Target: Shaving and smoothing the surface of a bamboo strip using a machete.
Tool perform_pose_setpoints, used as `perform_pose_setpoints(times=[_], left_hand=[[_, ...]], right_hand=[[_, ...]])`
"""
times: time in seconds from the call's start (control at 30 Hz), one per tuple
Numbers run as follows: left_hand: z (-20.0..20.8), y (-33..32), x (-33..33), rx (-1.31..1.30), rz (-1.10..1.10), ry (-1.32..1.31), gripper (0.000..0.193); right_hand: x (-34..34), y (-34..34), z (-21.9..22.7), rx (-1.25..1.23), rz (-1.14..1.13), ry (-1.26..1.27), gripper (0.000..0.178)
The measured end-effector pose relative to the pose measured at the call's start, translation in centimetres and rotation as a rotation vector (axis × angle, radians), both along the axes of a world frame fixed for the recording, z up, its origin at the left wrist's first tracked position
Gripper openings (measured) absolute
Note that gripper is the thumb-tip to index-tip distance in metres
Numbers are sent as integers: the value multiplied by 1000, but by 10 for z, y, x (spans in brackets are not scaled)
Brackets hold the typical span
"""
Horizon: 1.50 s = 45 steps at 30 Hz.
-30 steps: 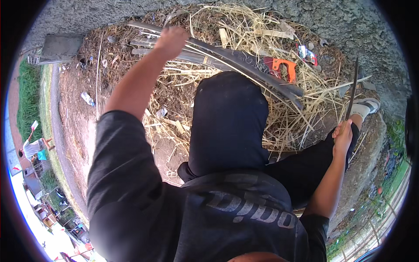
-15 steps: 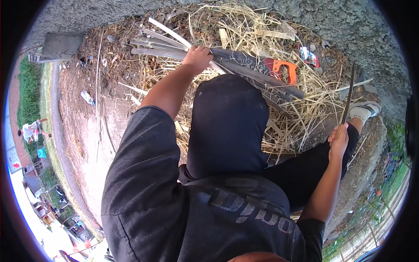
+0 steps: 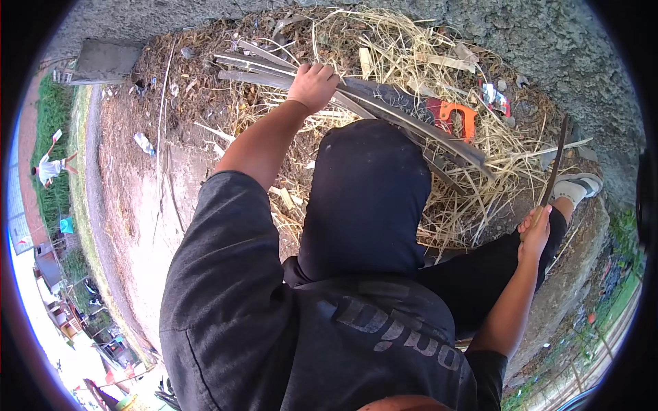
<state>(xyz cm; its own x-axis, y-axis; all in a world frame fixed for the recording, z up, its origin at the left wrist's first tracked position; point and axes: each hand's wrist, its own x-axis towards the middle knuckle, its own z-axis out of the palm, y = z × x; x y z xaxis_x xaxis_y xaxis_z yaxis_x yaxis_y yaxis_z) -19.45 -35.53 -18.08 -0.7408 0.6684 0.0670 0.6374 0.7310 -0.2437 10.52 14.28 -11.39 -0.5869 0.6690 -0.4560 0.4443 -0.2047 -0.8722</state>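
My left hand [image 3: 313,87] is closed over a bundle of long, grey-brown bamboo strips [image 3: 255,77] lying slantwise beyond my raised knee. The strips fan out to the left of the hand and run on to the right; what lies under the palm is hidden. Off to the right, near my bent leg, my right hand [image 3: 537,233] grips the handle of a machete [image 3: 556,156]. Its long dark blade points away from me toward the rough wall and touches no strip. An orange-handled handsaw [image 3: 466,120] rests just past the right part of the bundle.
Pale shavings [image 3: 404,34] cover the ground around the bundle. A rough grey wall [image 3: 548,55] closes the far side, with a concrete block [image 3: 106,61] at far left. A crumpled plastic bottle [image 3: 144,144] lies on the dirt. A person [image 3: 48,169] is in the distance at left.
The pale strip rising leftward from my left hand no longer stands out; a thin pale edge lies along the bundle. The view has shifted slightly. My right hand keeps its hold on the machete.
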Motion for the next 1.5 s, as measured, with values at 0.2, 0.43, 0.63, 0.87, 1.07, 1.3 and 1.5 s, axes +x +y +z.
perform_pose_setpoints(times=[0.2,0.43,0.63,0.87,1.07,1.3,1.5], left_hand=[[4,18,7,-109,63,-339,55],[-24,16,11,-205,100,-472,57],[-38,3,7,-171,90,-422,50],[-39,4,13,-153,97,-269,51],[-24,3,7,-212,123,-341,57],[-15,-5,-3,-214,127,-487,50],[-28,-15,-4,-227,-49,-419,34]], right_hand=[[0,-1,1,-17,-8,-2,50],[1,1,-4,-31,-20,-3,51],[1,2,-2,-33,-24,-1,51],[2,0,-1,-27,-34,-18,52],[1,-1,-3,-45,-21,5,51],[0,1,-3,-61,-9,16,51],[-1,-3,-3,-47,-6,4,51]])
